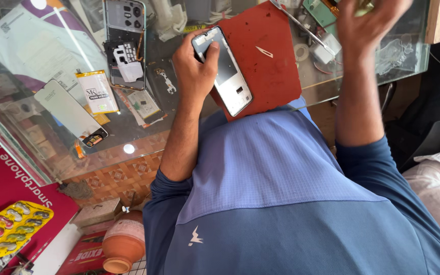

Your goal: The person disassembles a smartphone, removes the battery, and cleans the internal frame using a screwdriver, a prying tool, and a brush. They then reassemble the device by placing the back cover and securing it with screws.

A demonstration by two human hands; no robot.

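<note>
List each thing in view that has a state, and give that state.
Phone frame: back off, insides bare, held on the red mat.
Left hand: gripping the phone frame.
Right hand: raised, closed on a small object.
Second phone: opened, lying flat on the glass counter.
Detached screen: lying loose.

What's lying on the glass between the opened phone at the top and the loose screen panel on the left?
In the head view, a small yellow-edged packet lies between the opened phone and the screen panel.

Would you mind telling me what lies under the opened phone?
The red mat on the glass counter. The left hand holds the phone, hiding its upper edge.
</note>
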